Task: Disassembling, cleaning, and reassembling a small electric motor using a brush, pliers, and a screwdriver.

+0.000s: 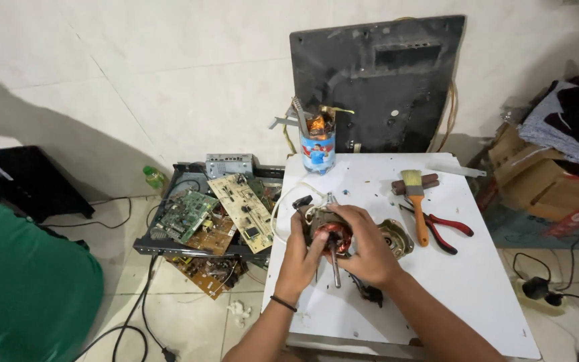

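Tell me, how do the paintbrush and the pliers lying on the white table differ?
The paintbrush has an orange handle and pale bristles pointing away from the person; the pliers have red and black handles spread apart. The paintbrush lies nearly straight front to back, while the pliers lie slanted, handles toward the table's right edge. Both rest untouched on the white table, crossing each other, to the right of the right hand.

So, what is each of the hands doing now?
Left hand: closed on the motor.
Right hand: closed on the same motor.
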